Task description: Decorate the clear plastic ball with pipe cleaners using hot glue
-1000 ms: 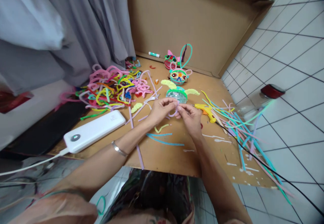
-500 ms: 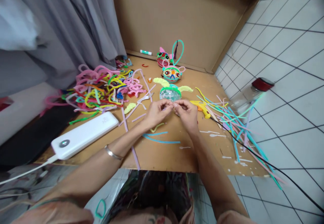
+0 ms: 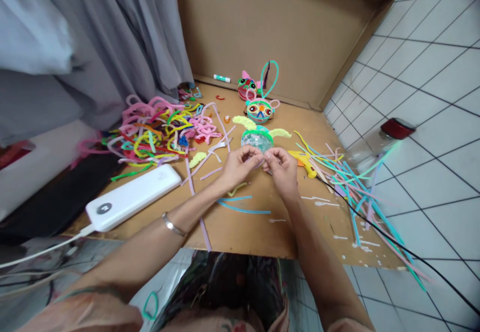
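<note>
My left hand (image 3: 243,166) and my right hand (image 3: 279,167) meet fingertip to fingertip above the table, both closed in a pinch. Between them is a short piece of lilac pipe cleaner (image 3: 259,164), mostly covered by the fingers. Just beyond my hands sits a round clear craft piece (image 3: 257,141) with a green pipe cleaner rim and pale yellow fuzzy ears. A yellow glue gun (image 3: 308,164) lies right of my right hand. Two blue pipe cleaners (image 3: 245,211) and a bent yellow-green one (image 3: 237,189) lie nearer to me.
Behind stand two decorated animal-face crafts (image 3: 258,110), (image 3: 247,88) and a glue stick (image 3: 222,78). Tangled pipe cleaners (image 3: 161,127) heap at left, beside a white power bank (image 3: 133,197). Straight pipe cleaners (image 3: 360,197), a black cord (image 3: 369,234) and a red-lidded bottle (image 3: 377,142) are at right.
The whole view has shifted slightly, so things appear a little farther right. My hands remain pinched together, with the fingertips slightly rearranged.
</note>
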### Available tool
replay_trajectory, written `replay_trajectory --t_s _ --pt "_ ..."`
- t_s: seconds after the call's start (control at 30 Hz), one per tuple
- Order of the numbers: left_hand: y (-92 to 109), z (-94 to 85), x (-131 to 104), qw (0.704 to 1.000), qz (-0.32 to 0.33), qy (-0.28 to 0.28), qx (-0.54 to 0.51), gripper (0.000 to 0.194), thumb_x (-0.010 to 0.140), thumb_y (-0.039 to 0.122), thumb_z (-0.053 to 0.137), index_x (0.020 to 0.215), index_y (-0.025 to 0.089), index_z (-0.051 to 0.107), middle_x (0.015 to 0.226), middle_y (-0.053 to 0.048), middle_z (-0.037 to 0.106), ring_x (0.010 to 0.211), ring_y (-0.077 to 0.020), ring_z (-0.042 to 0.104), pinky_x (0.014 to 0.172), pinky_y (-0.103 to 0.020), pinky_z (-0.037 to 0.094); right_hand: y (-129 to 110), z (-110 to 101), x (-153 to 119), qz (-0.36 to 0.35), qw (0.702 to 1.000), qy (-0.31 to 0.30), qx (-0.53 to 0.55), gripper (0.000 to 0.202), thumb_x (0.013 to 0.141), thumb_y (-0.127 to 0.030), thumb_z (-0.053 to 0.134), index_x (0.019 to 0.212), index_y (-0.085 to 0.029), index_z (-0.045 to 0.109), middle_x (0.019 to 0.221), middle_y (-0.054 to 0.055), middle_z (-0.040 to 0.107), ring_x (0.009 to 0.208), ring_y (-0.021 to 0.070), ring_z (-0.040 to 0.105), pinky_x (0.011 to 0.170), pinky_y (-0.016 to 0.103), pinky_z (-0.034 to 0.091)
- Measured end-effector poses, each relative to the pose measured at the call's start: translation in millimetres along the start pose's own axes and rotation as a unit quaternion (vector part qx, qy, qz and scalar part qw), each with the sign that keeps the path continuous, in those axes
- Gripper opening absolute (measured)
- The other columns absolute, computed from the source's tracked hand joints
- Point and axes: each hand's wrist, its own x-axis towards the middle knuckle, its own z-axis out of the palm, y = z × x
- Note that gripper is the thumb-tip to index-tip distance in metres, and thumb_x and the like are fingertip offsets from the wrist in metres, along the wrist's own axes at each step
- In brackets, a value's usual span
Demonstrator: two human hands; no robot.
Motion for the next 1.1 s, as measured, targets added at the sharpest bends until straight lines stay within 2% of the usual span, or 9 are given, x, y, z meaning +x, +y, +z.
replay_trajectory --t_s 0.23,0.37,0.47,0.57,0.73,0.83,0.9,1.0,1.1 --pt "-2.2 1.7 0.7 0.985 -0.099 -0.055 -0.129 0.058 0.058 0.063 0.084 0.076 0.016 0.056 0.063 0.003 0.059 0.059 -0.0098 0.061 0.059 -0.021 0.050 1.7 -0.2 1.0 -0.008 1.000 0.019 0.002 0.024 0.073 -0.043 0.067 0.073 -0.020 0.059 0.057 -0.006 0.054 0.051 0.0087 0.047 0.052 0.022 0.041" --pt "0.0 0.7 -2.1 0.976 -0.151 -0.081 -0.134 0.059 0.059 0.063 0.084 0.081 0.017 0.055 0.074 0.001 0.065 0.053 -0.0098 0.063 0.048 -0.020 0.049 2.6 0.5 0.9 -0.015 1.000 0.025 -0.002 0.026 0.074 -0.045 0.066 0.072 -0.021 0.058 0.057 -0.006 0.052 0.052 0.0085 0.045 0.053 0.022 0.040" --pt "-1.8 0.7 -2.1 0.979 -0.135 -0.091 -0.125 0.057 0.061 0.064 0.083 0.077 0.016 0.056 0.074 -0.001 0.067 0.044 -0.0052 0.052 0.038 -0.016 0.038 4.7 1.4 1.2 -0.006 1.000 0.012 0.005 0.029 0.075 -0.049 0.065 0.074 -0.021 0.057 0.058 -0.006 0.050 0.052 0.0088 0.044 0.054 0.023 0.040" --pt "-6.3 1.2 -0.7 0.985 -0.105 -0.087 -0.110 0.053 0.067 0.062 0.080 0.071 0.015 0.058 0.055 0.004 0.055 0.040 -0.0026 0.038 0.037 -0.015 0.028 7.7 1.7 1.6 -0.007 1.000 -0.002 -0.005 0.030 0.076 -0.050 0.066 0.074 -0.021 0.056 0.057 -0.007 0.048 0.051 0.0086 0.041 0.052 0.022 0.036" --pt "-8.5 -1.4 2.6 0.993 -0.068 -0.052 -0.075 0.050 0.067 0.060 0.079 0.071 0.014 0.060 0.057 0.003 0.054 0.046 -0.0039 0.040 0.043 -0.016 0.030 9.9 -16.0 8.9 -0.060 0.990 0.044 -0.117 0.032 0.083 -0.051 0.058 0.078 -0.020 0.060 0.065 -0.003 0.056 0.060 0.0116 0.048 0.061 0.025 0.040" --pt "-6.0 -5.3 5.3 0.996 -0.066 -0.032 -0.057 0.049 0.068 0.061 0.078 0.072 0.015 0.059 0.056 0.005 0.051 0.046 -0.0050 0.040 0.045 -0.017 0.033 8.3 -42.9 19.1 -0.073 0.938 0.167 -0.294 0.034 0.093 -0.045 0.044 0.082 -0.018 0.062 0.078 0.004 0.065 0.075 0.0178 0.056 0.075 0.031 0.045" --pt "-4.2 -7.2 6.8 0.997 -0.057 -0.021 -0.055 0.049 0.069 0.061 0.077 0.071 0.016 0.059 0.055 0.005 0.050 0.046 -0.0055 0.040 0.045 -0.018 0.031 7.4 -61.4 25.5 -0.019 0.858 0.213 -0.468 0.033 0.094 -0.037 0.043 0.096 -0.014 0.066 0.099 0.014 0.069 0.092 0.0243 0.061 0.084 0.037 0.045" --pt "-2.1 -7.7 7.9 0.998 -0.029 -0.006 -0.062 0.048 0.070 0.059 0.076 0.070 0.015 0.058 0.059 0.003 0.054 0.048 -0.0053 0.040 0.046 -0.018 0.029 9.8 -80.0 30.9 0.096 0.736 0.150 -0.653 0.049 0.092 -0.045 0.052 0.114 -0.004 0.065 0.118 0.027 0.064 0.111 0.0370 0.061 0.090 0.045 0.045" --pt "-1.5 -6.8 7.7 0.997 -0.024 -0.005 -0.067 0.046 0.070 0.057 0.076 0.070 0.015 0.058 0.060 0.002 0.056 0.049 -0.0054 0.041 0.047 -0.018 0.030 18.4 -87.0 32.5 0.176 0.686 0.093 -0.700 0.062 0.090 -0.058 0.054 0.115 -0.003 0.067 0.120 0.029 0.065 0.114 0.0403 0.063 0.091 0.047 0.048"
